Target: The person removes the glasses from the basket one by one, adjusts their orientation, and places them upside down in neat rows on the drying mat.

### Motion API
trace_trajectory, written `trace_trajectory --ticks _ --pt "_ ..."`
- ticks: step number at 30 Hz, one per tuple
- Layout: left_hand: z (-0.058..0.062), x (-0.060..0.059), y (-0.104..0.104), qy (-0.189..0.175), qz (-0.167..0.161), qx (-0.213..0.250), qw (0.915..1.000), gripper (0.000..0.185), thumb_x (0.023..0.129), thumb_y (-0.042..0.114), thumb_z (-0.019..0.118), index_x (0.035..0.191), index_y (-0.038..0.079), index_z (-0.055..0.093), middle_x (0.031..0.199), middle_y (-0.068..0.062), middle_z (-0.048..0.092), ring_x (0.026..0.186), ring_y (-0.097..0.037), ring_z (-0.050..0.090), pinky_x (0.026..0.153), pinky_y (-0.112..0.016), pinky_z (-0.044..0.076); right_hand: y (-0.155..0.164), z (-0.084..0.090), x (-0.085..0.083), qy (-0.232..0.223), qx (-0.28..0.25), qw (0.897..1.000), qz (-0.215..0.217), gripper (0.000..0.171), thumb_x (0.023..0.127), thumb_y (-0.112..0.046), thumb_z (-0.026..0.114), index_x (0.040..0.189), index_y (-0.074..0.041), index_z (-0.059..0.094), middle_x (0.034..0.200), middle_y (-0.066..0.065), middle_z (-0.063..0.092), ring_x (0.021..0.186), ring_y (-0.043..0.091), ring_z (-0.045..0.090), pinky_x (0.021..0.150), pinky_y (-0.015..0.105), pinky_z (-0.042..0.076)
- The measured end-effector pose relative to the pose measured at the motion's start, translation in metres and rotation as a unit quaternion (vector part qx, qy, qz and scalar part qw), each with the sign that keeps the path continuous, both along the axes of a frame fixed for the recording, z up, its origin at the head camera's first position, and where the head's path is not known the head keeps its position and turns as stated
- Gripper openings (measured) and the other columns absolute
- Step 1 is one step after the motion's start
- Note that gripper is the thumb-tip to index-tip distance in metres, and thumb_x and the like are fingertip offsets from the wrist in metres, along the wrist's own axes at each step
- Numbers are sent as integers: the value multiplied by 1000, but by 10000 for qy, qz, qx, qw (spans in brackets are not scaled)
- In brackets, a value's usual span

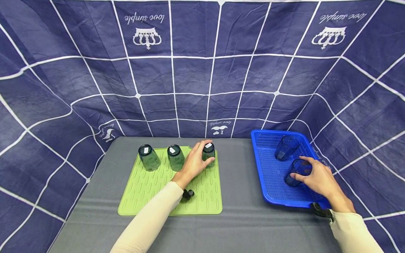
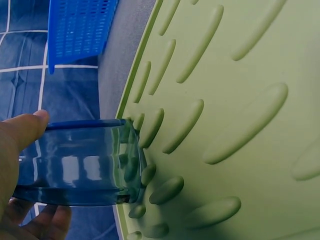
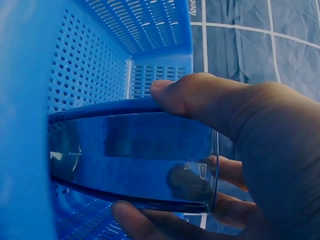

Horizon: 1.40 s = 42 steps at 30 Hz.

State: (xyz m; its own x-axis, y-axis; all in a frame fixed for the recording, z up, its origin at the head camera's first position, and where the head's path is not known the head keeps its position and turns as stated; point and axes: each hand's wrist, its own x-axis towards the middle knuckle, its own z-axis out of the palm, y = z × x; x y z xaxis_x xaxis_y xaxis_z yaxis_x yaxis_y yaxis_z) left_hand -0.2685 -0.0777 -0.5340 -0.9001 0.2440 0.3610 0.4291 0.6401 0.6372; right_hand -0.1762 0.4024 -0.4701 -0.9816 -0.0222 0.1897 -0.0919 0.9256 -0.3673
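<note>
While your left hand (image 1: pixel 193 163) grips an upturned glass (image 1: pixel 209 154) standing on the green mat (image 1: pixel 202 196), 2 more upturned glasses (image 1: pixel 148 158) stand to its left on that mat. Your right hand (image 1: pixel 319 181) curls round a blue glass (image 1: pixel 297 172) inside the blue basket (image 1: pixel 269 175); 1 further glass (image 1: pixel 285 147) sits just beyond it.

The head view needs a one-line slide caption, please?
Left hand grips a cup on the green mat; right hand grips one in the blue basket.

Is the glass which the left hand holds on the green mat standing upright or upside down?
Upside down. The glass stands rim-down on the green mat, its labelled base facing up, in the left hand.
</note>
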Motion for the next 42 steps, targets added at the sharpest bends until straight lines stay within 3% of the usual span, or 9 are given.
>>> trace_trajectory --ticks 7,14,19,21,23,25,28,35,42 --pt "0 1 1 -87 46 -43 9999 79 100 27 96 168 26 56 155 -17 71 142 -43 73 117 -62 62 -6 4 9 184 17 9998 -58 89 83 -41 104 151 5 68 144 44 70 129 72 66 100 81 51" --pt "1 4 2 -298 64 -29 9995 78 104 33 91 171 27 53 162 -17 66 147 -42 69 121 -62 61 -21 17 18 651 -243 9973 -257 89 82 -39 105 153 1 69 141 39 74 133 67 66 104 77 49" --pt "3 8 0 -421 43 -9 9991 75 108 34 87 174 25 51 166 -18 64 149 -44 68 123 -64 59 -33 28 23 1057 -443 9930 -279 87 80 -36 107 152 -2 72 135 35 79 123 60 75 97 69 53" --pt "3 9 0 -466 35 -35 9989 76 109 36 85 175 27 49 168 -18 62 150 -44 67 124 -65 59 -36 32 25 1212 -500 9909 -298 86 79 -35 108 151 -4 73 128 30 83 113 50 80 92 56 55" --pt "3 11 0 -497 15 -49 9988 77 109 37 84 177 29 47 170 -18 59 152 -45 66 124 -66 58 -39 35 27 1343 -557 9889 -319 86 77 -35 109 151 -7 75 123 26 85 99 22 83 87 42 53" --pt "4 13 0 -519 -5 -73 9986 79 110 38 84 178 31 45 173 -17 57 153 -46 65 125 -66 57 -42 38 28 1443 -627 9870 -330 85 76 -34 110 150 -9 76 120 21 86 92 -3 75 82 30 49" --pt "7 18 -1 -504 -21 -67 9987 80 110 37 83 179 32 44 175 -17 55 154 -47 64 126 -67 57 -48 43 30 1537 -748 9849 -283 84 76 -34 111 150 -11 77 121 18 87 94 -27 57 81 23 48" --pt "17 28 -5 -264 -96 -102 9996 80 110 37 84 179 28 44 177 -21 50 156 -48 62 126 -66 57 -63 56 35 1696 -973 9804 -258 83 77 -33 110 151 -16 77 125 16 87 95 -37 51 82 13 47" --pt "30 35 -10 146 -87 -243 9996 78 110 39 84 177 28 47 181 -19 46 160 -46 58 121 -65 61 -79 63 37 2097 -1177 9706 -73 83 75 -25 111 150 -16 78 121 13 87 101 -33 55 85 1 47"
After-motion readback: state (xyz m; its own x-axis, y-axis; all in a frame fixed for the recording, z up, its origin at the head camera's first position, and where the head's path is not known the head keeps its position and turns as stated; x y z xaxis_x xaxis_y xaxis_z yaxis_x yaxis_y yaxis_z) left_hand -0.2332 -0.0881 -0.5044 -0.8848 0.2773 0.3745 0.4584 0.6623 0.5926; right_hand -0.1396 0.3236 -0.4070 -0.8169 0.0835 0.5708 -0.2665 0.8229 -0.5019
